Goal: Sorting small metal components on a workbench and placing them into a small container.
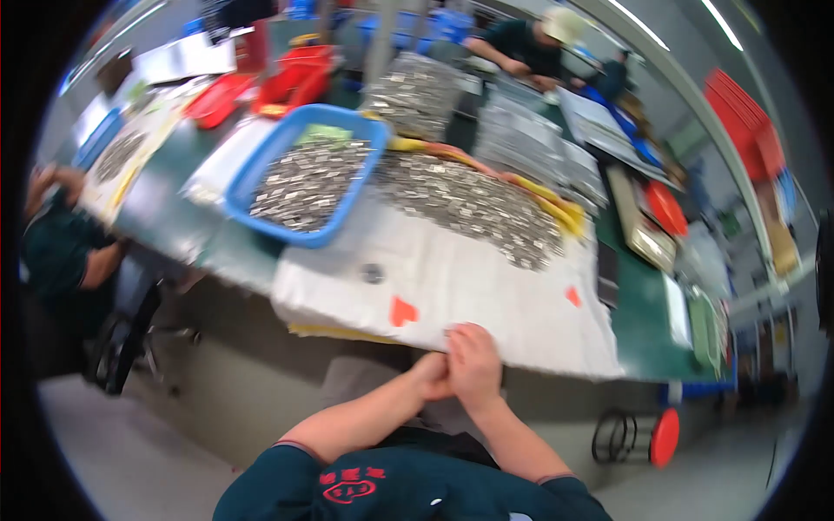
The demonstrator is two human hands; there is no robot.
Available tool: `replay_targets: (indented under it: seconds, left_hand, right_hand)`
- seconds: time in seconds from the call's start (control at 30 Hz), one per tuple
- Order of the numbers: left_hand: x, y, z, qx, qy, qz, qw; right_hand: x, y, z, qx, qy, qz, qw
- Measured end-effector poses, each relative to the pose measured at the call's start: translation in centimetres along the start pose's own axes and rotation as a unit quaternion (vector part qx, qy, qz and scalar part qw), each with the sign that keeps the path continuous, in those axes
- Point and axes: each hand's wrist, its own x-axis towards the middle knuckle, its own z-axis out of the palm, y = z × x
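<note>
At the near edge of the white cloth (486, 313), my two hands meet. My left hand (431, 377) is closed, its fingers curled in against the other hand. The right hand (473, 360) has its fingers bent and pressed together beside it. Whatever they hold, if anything, is hidden between them. Farther up the cloth lies a wide heap of small silvery metal pieces (473, 204). A blue plastic tray (304, 236) to its left holds more of the same pieces and a green slip (326, 134). A small dark round thing (372, 273) rests on the cloth.
A yellow and orange cloth roll (469, 161) borders the heap. Behind it stand filled clear plastic bags (417, 91) and red bins (295, 76). One person (539, 48) works across the table, another (69, 239) sits at left. A red-topped stool (664, 437) stands at right.
</note>
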Motion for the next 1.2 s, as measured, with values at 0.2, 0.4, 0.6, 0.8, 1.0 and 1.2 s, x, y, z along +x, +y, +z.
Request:
replay_targets:
  seconds: [0.2, 0.4, 0.6, 0.8, 1.0, 1.2]
  left_hand:
    - [1.2, -0.3, 3.8, 0.079, 0.119, -0.049, 0.989]
    - [1.9, -0.1, 2.1, 0.12, -0.046, -0.018, 0.992]
    - [0.6, -0.5, 3.0, 0.094, 0.087, -0.046, 0.991]
    - [-0.1, -0.8, 4.1, 0.063, 0.154, -0.011, 0.986]
    - [1.3, 0.2, 3.1, 0.061, 0.128, -0.031, 0.989]
    - [0.5, -0.6, 6.4, 0.103, 0.124, -0.019, 0.987]
  right_hand:
    - [0.4, 0.7, -0.9, 0.001, 0.045, 0.071, 0.996]
    - [1.3, 0.8, 0.1, -0.008, 0.024, 0.018, 1.0]
    - [0.3, 0.7, -0.3, 0.003, -0.015, 0.024, 1.0]
    - [-0.4, 0.9, -0.7, 0.032, 0.013, 0.036, 0.999]
    - [-0.2, 0.0, -1.9, 0.019, 0.013, 0.048, 0.999]
    - [-3.0, -0.7, -1.9, 0.002, -0.031, 0.038, 0.999]
